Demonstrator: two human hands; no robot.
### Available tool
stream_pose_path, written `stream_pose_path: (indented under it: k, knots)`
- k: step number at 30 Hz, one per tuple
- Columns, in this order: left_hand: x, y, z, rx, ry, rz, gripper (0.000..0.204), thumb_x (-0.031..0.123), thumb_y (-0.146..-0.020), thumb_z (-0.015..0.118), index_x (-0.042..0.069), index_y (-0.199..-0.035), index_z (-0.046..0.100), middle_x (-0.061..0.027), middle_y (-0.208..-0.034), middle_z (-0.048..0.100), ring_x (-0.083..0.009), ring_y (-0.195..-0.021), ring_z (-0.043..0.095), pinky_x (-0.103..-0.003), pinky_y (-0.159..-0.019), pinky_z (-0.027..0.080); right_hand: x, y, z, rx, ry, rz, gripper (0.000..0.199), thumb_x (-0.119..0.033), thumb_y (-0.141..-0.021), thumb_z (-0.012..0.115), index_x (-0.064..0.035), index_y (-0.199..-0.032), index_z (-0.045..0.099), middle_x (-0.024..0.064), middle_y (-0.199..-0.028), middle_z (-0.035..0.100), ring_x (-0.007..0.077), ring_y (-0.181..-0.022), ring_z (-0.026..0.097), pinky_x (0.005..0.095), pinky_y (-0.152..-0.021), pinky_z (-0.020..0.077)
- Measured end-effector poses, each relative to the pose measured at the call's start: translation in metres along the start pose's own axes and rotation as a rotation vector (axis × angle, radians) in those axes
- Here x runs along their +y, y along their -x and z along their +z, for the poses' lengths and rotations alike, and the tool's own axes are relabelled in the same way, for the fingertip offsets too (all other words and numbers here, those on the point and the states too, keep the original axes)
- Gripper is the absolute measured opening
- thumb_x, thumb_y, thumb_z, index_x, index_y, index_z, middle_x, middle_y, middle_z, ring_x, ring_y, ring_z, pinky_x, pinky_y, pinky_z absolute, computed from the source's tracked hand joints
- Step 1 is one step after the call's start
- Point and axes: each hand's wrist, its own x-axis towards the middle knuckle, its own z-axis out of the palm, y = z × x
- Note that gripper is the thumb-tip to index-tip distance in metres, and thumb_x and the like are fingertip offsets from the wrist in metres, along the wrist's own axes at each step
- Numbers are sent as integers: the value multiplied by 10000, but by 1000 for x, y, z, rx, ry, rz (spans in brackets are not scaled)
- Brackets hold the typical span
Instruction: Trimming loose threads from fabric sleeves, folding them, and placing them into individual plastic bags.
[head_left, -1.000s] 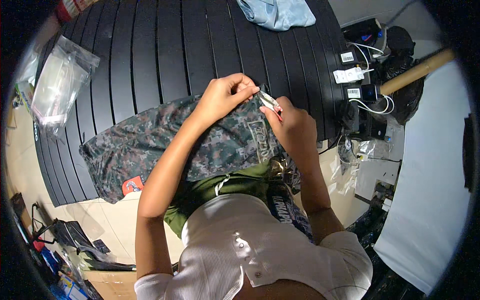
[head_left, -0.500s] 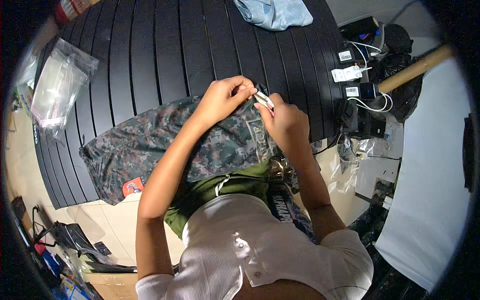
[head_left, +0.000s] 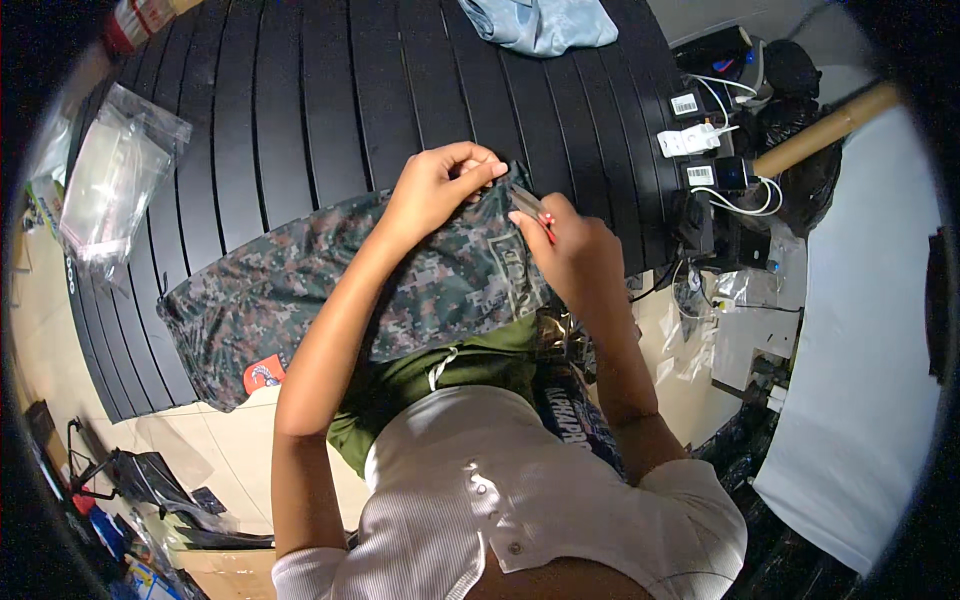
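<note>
A dark camouflage garment [head_left: 290,265] lies across the front of the slatted black table, its near side hanging by my lap. It has a red-orange patch [head_left: 264,374] at its left end and pale lettering on its right part. With thumb and fingers together, my left hand [head_left: 430,200] pinches the garment's upper edge. My right hand [head_left: 582,255] is closed around small snips [head_left: 530,206] with metal blades and a red part at the grip. Their tip points up-left at the cloth, just right of my left fingertips. Whether the blades touch the fabric I cannot tell.
Clear plastic bags [head_left: 120,175] lie at the table's left side. A light blue cloth [head_left: 540,25] sits at the far edge. To the right are a white plug adapter [head_left: 690,140], cables and black devices, with a wooden pole [head_left: 825,130] beyond. A cardboard box [head_left: 225,572] stands lower left.
The snips have drawn slightly away from my left fingertips, and their red part shows more. My left hand has shifted a little up and left, still pinching the cloth.
</note>
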Motion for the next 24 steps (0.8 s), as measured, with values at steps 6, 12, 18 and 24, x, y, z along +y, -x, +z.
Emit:
stream_pose_path:
  k: [6, 12, 18, 24]
  knots:
    - [1, -1, 0, 1, -37, 17, 195, 191, -865, 609, 4, -915, 628, 25, -756, 594, -34, -652, 501, -197, -593, 434, 0, -10, 9, 15, 2, 5, 330, -338, -816, 623, -57, -700, 494, 163, -563, 550, 365, -569, 576, 433, -463, 423]
    - [-1, 0, -1, -19, -41, 12, 198, 197, -867, 607, 7, -918, 629, 26, -773, 598, -37, -666, 503, -201, -607, 430, -4, -13, 11, -44, -29, 51, 339, -352, -825, 606, -56, -698, 502, 169, -568, 552, 374, -582, 572, 443, -479, 426]
    - [0, -2, 1, -24, -52, -7, 200, 202, -871, 602, 9, -921, 617, 30, -756, 584, -35, -661, 500, -198, -601, 429, -1, -13, 12, -57, 4, 54, 339, -361, -825, 602, -58, -703, 513, 168, -575, 559, 376, -587, 575, 446, -483, 427]
    - [18, 14, -14, 286, 79, 132, 184, 179, -869, 598, 5, -920, 633, -2, -768, 605, -57, -634, 543, -207, -589, 475, 12, -8, 7, -31, -136, 71, 344, -358, -833, 599, -43, -718, 523, 157, -574, 562, 369, -584, 585, 425, -510, 439]
